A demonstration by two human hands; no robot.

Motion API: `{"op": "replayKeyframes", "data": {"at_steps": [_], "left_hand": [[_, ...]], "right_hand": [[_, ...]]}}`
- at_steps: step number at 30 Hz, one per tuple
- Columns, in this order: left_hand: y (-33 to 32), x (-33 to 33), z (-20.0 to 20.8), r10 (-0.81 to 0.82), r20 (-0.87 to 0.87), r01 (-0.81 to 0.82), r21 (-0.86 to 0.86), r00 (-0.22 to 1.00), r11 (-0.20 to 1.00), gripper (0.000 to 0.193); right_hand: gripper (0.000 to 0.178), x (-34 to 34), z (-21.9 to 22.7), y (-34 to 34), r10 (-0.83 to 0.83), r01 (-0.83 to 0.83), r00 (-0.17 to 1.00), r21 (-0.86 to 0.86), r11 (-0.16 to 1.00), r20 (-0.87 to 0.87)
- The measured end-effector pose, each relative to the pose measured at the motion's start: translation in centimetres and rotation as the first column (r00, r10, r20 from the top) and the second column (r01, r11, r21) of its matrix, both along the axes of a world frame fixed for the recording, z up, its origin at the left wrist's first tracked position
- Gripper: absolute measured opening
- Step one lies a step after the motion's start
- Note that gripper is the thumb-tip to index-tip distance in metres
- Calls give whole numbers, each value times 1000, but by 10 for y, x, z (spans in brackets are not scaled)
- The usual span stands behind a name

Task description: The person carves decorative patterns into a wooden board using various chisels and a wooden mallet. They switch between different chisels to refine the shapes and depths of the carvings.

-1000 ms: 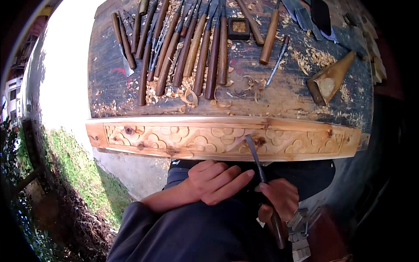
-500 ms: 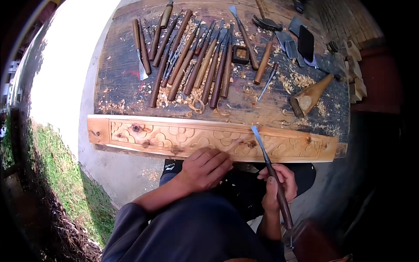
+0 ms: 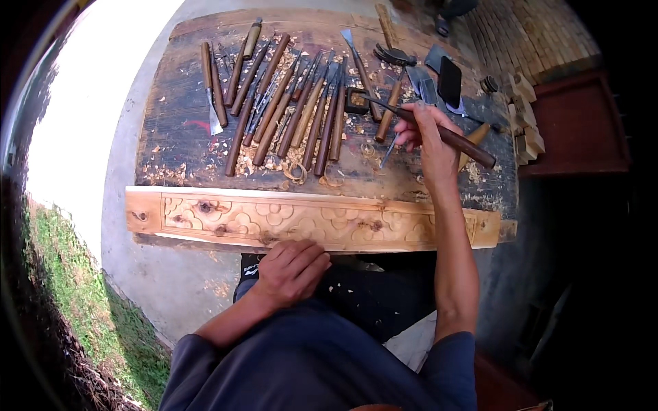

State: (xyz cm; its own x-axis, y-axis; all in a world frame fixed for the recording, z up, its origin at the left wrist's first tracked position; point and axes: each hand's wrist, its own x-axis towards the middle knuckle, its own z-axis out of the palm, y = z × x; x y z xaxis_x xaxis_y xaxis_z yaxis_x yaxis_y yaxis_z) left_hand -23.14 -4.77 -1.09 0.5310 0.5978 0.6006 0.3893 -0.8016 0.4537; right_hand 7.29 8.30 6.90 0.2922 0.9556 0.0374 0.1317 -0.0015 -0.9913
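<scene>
My right hand (image 3: 439, 140) is raised over the right part of the bench, closed around a chisel (image 3: 473, 147) with a dark wooden handle. The chisel's blade points left, its tip near a small square black box (image 3: 356, 101). Along the near edge lies a long wooden board (image 3: 274, 218) carved with flower shapes inside a straight border. My left hand (image 3: 295, 270) rests at the board's near edge with its fingers curled in; no tool shows in it. Several chisels (image 3: 274, 109) with wooden handles lie side by side beyond the board.
The worn bench (image 3: 171, 116) is strewn with wood shavings. Toward the back right are a hammer (image 3: 394, 55), a black phone-like slab (image 3: 449, 82) and grey flat pieces. Behind my right hand lies a wooden mallet (image 3: 478, 133), partly hidden. Wooden blocks (image 3: 526, 123) stand past the right edge.
My right hand has moved from the board's near side up and forward over the bench, carrying the chisel, whose blade now points left. My left hand stays by the board's edge.
</scene>
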Motion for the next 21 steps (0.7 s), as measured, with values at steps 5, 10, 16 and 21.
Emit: {"op": "replayKeyframes", "data": {"at_steps": [5,10,16,21], "left_hand": [[-1,5,2,-186,-33,186,-7,982,983,32],[15,24,15,-379,-21,379,105,925,919,38],[40,77,27,-435,141,415,152,889,897,40],[47,117,22,-451,227,480,-94,863,872,57]], "right_hand": [[33,7,-14,12,-10,14,998,-72,997,59],[32,-7,3,-35,31,-23,996,-84,996,88],[25,-8,-1,-148,141,-157,946,35,987,291],[46,8,-24,-202,121,-112,981,-68,991,152]]}}
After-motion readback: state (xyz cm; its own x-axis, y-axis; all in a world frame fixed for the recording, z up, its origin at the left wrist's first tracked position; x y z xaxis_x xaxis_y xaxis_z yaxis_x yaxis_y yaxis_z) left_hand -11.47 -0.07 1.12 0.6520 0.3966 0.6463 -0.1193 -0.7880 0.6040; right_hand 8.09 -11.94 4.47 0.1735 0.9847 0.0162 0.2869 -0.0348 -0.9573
